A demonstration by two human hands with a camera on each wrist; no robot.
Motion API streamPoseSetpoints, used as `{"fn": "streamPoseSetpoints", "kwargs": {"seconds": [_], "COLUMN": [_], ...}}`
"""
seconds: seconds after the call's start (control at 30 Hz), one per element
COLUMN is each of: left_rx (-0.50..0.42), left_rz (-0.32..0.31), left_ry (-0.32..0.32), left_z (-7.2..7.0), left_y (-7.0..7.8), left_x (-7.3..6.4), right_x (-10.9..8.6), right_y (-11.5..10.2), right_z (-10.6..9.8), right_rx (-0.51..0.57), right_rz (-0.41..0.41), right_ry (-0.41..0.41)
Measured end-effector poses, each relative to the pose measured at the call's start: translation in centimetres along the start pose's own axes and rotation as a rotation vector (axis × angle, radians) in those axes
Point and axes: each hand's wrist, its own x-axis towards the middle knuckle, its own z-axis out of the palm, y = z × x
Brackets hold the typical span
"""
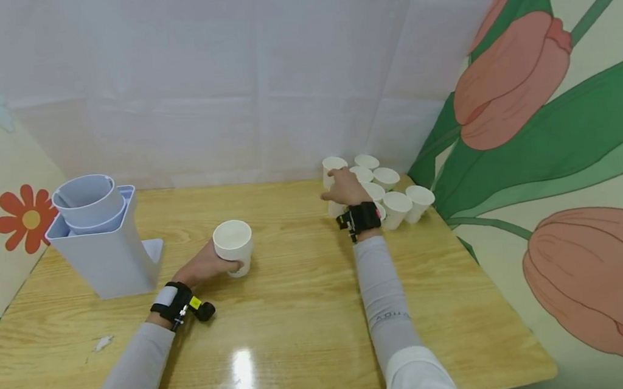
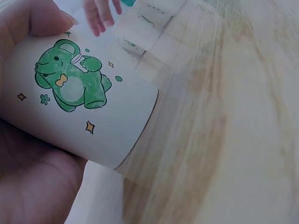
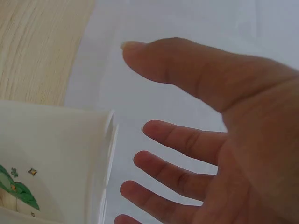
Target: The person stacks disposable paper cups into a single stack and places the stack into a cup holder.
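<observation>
My left hand grips a white paper cup from its left side, near the table's middle. In the left wrist view this cup bears a green cartoon bear, with thumb and fingers wrapped round it. Over at the back right, my right hand reaches above a group of several white paper cups. The right wrist view shows its thumb and fingers spread apart with nothing between them, beside a cup with a green print.
A pale lavender holder stands at the left of the wooden table, with round lavender containers nested in its top. A white sheet hangs behind the table. The flower-painted wall borders the right side.
</observation>
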Motion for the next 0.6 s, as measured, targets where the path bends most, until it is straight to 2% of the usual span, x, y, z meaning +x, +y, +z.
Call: {"fn": "streamPoseSetpoints", "kwargs": {"seconds": [0.3, 0.6], "left_rx": [-0.018, -0.035], "left_rz": [-0.009, 0.001], "left_ry": [0.0, -0.008], "left_z": [-0.1, -0.1], "left_y": [0.1, 0.0], "left_x": [0.0, 0.0], "right_x": [0.0, 0.3], "right_y": [0.9, 1.2], "right_z": [-0.1, 0.2], "right_rx": [0.007, -0.003], "right_rz": [0.049, 0.049], "right_ry": [-0.058, -0.057]}}
